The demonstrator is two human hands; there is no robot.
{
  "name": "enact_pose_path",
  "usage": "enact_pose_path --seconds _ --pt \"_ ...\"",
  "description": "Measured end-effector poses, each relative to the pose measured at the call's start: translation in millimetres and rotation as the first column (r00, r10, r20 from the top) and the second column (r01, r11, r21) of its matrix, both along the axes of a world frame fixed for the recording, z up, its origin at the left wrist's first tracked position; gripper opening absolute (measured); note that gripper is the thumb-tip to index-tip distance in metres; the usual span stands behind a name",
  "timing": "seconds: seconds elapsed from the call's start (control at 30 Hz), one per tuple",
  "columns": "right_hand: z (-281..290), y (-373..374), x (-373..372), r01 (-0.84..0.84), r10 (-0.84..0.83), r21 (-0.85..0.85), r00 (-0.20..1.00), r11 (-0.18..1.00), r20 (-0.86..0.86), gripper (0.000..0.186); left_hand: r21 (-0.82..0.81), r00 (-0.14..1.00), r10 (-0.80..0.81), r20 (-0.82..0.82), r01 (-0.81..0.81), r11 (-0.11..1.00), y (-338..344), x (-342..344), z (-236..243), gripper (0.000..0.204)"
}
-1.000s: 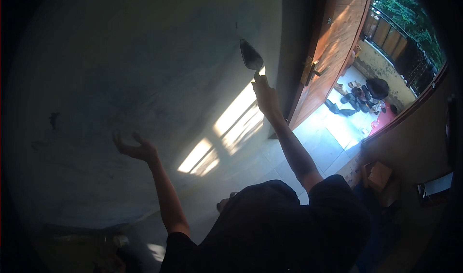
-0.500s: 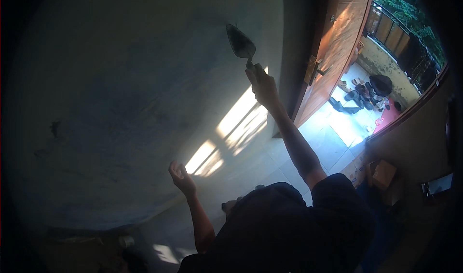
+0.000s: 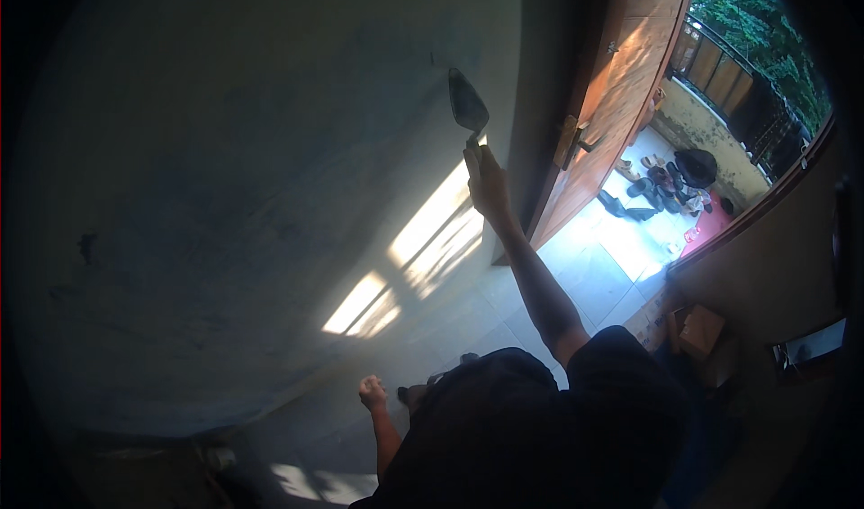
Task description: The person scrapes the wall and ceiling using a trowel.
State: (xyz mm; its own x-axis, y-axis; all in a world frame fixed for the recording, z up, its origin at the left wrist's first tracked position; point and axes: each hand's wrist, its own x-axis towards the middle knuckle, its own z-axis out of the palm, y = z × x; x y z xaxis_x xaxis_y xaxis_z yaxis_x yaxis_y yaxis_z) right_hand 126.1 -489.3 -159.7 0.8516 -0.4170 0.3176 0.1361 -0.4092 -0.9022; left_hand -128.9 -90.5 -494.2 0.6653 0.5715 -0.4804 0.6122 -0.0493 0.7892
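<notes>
My right hand is closed around the handle of a pointed trowel. Its blade points up and slightly left, in front of a smudged pale wall. Whether the blade touches the wall, I cannot tell. Just above the tip, a small dark mark shows on the wall. My left hand is down near my body, fingers curled into a loose fist with nothing seen in them.
An open wooden door stands to the right of the wall. Beyond it, several shoes lie on the doorway tiles. Cardboard boxes sit at the lower right. Pale tiles cover the floor, and window light falls across the wall.
The trowel in my right hand has come down and slightly right, away from the wall mark. My left hand has dropped toward my body and its fingers have curled in.
</notes>
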Motion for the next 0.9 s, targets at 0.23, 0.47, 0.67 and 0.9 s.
enact_pose_path --seconds 0.23,0.47,0.67,0.9 --pt "10.0 -41.6 44.0 0.120 -0.013 -0.282 0.935 0.952 0.356 0.036 0.062 0.937 0.057 -0.346 -0.038 0.997 -1.7 -64.0 -21.8 0.027" --pt "31.6 -50.4 45.8 0.124 -0.026 -0.565 0.984 0.815 0.179 0.026 0.216 0.872 0.145 -0.468 -0.047 0.975 3.7 -81.9 -32.3 0.035" --pt "12.8 -53.5 44.8 0.152 -0.061 -0.353 0.964 0.923 0.257 0.037 0.293 0.895 0.131 -0.426 0.000 0.956 -2.4 -53.9 -33.2 0.039" --pt "21.2 -45.0 38.1 0.051 -0.004 -0.320 0.990 0.946 0.143 0.034 0.297 0.925 0.099 -0.367 0.016 0.955 14.6 -44.8 -52.8 0.045"
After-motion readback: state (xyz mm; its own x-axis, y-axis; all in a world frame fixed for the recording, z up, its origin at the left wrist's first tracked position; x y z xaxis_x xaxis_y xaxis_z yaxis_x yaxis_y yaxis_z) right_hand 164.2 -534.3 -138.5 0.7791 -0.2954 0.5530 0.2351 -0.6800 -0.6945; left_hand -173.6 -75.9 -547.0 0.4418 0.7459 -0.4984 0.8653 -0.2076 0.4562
